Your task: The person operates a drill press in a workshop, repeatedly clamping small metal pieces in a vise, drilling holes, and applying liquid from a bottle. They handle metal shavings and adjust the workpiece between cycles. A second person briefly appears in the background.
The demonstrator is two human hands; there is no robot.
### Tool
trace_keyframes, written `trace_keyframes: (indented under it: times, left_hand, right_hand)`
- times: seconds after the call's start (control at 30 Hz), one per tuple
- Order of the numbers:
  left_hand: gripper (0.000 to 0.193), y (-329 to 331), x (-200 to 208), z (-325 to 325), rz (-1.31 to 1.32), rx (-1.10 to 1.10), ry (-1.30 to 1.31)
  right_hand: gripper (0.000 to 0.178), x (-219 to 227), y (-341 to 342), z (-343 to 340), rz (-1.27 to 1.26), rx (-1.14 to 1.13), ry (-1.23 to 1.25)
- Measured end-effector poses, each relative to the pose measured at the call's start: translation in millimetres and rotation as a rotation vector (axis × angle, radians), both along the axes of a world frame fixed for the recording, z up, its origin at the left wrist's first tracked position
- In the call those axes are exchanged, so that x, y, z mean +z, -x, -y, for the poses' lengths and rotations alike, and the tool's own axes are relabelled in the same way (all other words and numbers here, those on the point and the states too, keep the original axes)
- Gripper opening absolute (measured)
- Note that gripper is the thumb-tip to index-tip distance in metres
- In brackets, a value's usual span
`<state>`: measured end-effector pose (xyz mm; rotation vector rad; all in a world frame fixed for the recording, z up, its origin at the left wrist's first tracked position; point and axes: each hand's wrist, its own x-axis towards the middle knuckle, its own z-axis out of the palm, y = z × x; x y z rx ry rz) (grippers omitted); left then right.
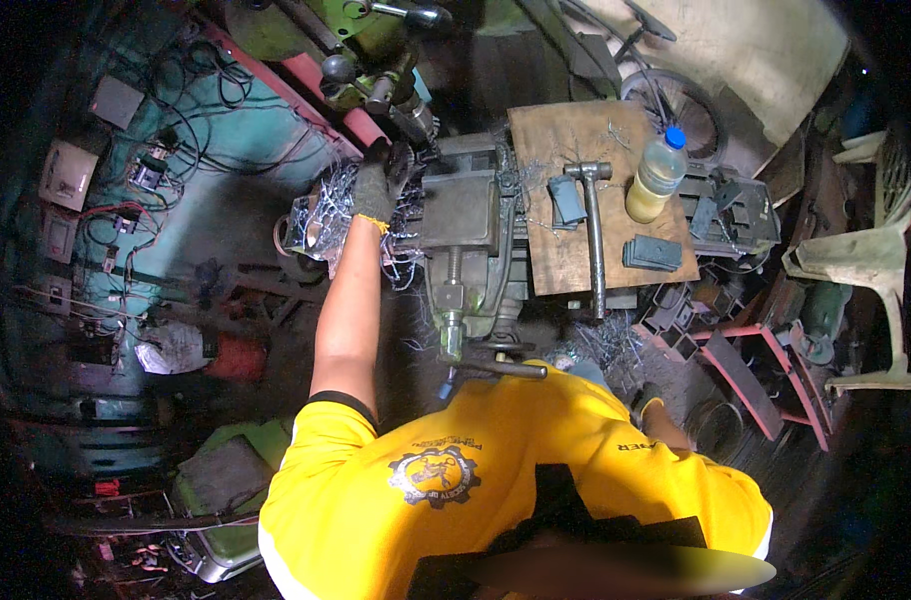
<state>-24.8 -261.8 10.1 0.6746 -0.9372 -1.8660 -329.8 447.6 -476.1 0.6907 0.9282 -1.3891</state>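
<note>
Two gloved hands register in my head view. Left hand (384, 185): positioned at the metal shavings (331, 205) near the left end of the machine table (761, 222), beside the left edge of the vise (463, 205); I cannot tell whether its fingers are apart, together or clamped. Right hand (642, 402): low beside the body, partly hidden; its finger state is unreadable to me. On the wooden board (546, 265), the hammer (593, 235) overhangs the lower edge, the bottle (656, 182) stands near the right edge, and grey blocks (652, 254) occupy the lower right corner.
</note>
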Motion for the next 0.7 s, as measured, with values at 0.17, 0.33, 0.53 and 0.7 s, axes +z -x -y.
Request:
trace_keyframes:
  times: [0.17, 0.33, 0.53, 0.7]
  left_hand:
    - [0.030, 7.7, 24.9, -32.4, 0.581, -0.117, 0.169]
    - [0.030, 1.1, 8.2, -16.9, 1.518, -0.014, 1.310]
    - [0.034, 0.1, -23.6, 16.2, 1.452, 0.229, 1.692]
    - [0.036, 4.8, -12.4, -5.8, 0.783, 0.128, 0.958]
  right_hand:
    - [0.025, 35.8, -35.0, 17.1, -0.129, -0.106, -0.246]
    - [0.021, 153.8, -51.3, 83.0, -0.113, -0.062, -0.220]
    - [0.035, 161.9, -32.3, 97.8, -0.508, 0.305, -0.351]
    - [0.031, 99.5, -16.8, 78.0, -0.485, 0.381, -0.378]
